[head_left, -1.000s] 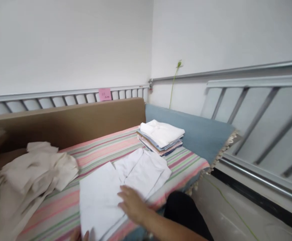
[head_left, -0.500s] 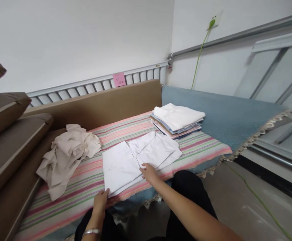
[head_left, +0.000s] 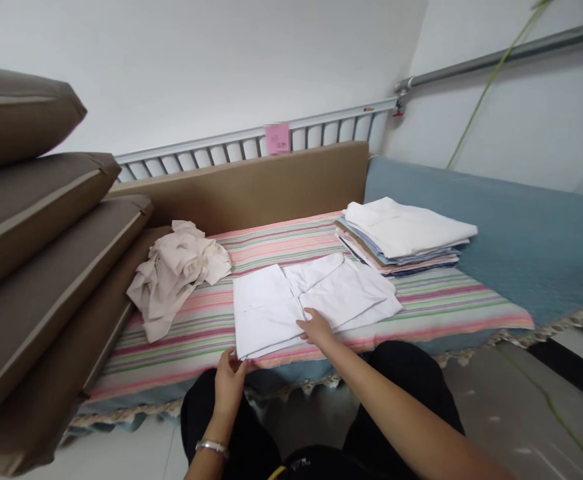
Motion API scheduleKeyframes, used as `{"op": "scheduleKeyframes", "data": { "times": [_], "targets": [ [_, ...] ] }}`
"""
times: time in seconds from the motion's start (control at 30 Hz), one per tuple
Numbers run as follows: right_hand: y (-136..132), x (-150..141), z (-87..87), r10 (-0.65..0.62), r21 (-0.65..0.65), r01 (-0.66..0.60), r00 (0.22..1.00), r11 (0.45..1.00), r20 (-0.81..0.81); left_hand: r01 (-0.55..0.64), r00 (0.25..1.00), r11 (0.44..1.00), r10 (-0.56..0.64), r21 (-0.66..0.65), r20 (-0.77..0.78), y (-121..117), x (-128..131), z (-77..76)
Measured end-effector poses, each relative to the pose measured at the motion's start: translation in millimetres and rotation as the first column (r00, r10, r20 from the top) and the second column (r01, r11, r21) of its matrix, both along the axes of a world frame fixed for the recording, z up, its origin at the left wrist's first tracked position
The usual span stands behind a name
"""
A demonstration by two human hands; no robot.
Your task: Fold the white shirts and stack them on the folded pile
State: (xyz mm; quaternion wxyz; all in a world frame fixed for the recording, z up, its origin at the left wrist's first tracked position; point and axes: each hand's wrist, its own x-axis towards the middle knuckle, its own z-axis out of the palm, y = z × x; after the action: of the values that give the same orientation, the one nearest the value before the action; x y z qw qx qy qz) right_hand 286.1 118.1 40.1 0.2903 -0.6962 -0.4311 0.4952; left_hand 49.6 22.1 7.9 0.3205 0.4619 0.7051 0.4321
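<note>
A white shirt (head_left: 311, 300) lies spread and partly folded on the striped cloth (head_left: 196, 333) of a bed. My right hand (head_left: 315, 327) rests flat on the shirt's near edge, fingers stretched out. My left hand (head_left: 230, 379) pinches the shirt's near left corner at the bed's front edge; a bracelet sits on that wrist. A stack of folded shirts (head_left: 404, 235), white on top, stands behind and to the right.
A crumpled beige garment (head_left: 176, 273) lies at the left of the striped cloth. Brown cushions (head_left: 31, 233) are stacked at far left, a brown board (head_left: 251, 187) stands at the back, and a blue mat (head_left: 511, 233) covers the right.
The view has swung left and down, bringing the cushions in. My left hand has come up to take the shirt's near corner. My right hand stays on the shirt.
</note>
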Motion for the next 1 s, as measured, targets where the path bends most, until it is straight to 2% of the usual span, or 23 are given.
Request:
{"op": "scheduleKeyframes", "data": {
  "times": [0.1, 0.27, 0.37, 0.47, 0.53, 0.63, 0.77, 0.83, 0.93, 1.0],
  "targets": [
    [1, -6, 7.2, 0.001, -0.017, -0.001, 0.999, 1.0, -0.035, 0.011, 0.971, 0.999, -0.003, 0.034, -0.239, -2, 11, 5.6],
    [3, -10, 32.6, -0.029, -0.012, 0.028, 0.984, 1.0, -0.177, -0.033, 0.822, 0.995, -0.026, -0.093, -0.568, 5, 26, 21.5],
    [6, -11, 46.6, -0.029, 0.005, 0.031, 0.968, 1.0, -0.25, -0.036, 0.707, 0.981, -0.111, -0.193, -0.698, 12, 25, 29.4],
    [8, -12, 52.1, -0.025, 0.018, 0.031, 0.963, 0.999, -0.267, -0.008, 0.649, 0.969, -0.183, -0.247, -0.738, 16, 19, 33.6],
    [9, -12, 49.5, -0.02, 0.017, 0.025, 0.968, 1.0, -0.249, 0.02, 0.634, 0.973, -0.189, -0.228, -0.75, 14, 15, 33.3],
    [6, -10, 36.5, -0.004, 0.007, 0.005, 0.985, 1.0, -0.175, 0.027, 0.615, 0.979, -0.174, -0.201, -0.769, 8, 14, 30.0],
    [-3, -7, 14.1, 0.045, -0.012, -0.045, 0.998, 0.999, -0.04, -0.038, 0.605, 0.966, -0.182, -0.256, -0.775, 3, 15, 27.8],
    [-6, -7, 8.2, 0.074, -0.008, -0.074, 0.997, 0.997, -0.007, -0.046, 0.591, 0.958, -0.203, -0.283, -0.781, 2, 14, 28.8],
    [-6, -6, 7.6, 0.101, 0.052, -0.101, 0.995, 0.994, 0.007, -0.025, 0.582, 0.955, -0.227, -0.296, -0.781, 1, 11, 29.7],
    [-6, -5, 7.3, 0.139, 0.153, -0.143, 0.99, 0.978, 0.039, -0.01, 0.565, 0.955, -0.24, -0.297, -0.789, 0, 9, 28.2]
  ]
}}
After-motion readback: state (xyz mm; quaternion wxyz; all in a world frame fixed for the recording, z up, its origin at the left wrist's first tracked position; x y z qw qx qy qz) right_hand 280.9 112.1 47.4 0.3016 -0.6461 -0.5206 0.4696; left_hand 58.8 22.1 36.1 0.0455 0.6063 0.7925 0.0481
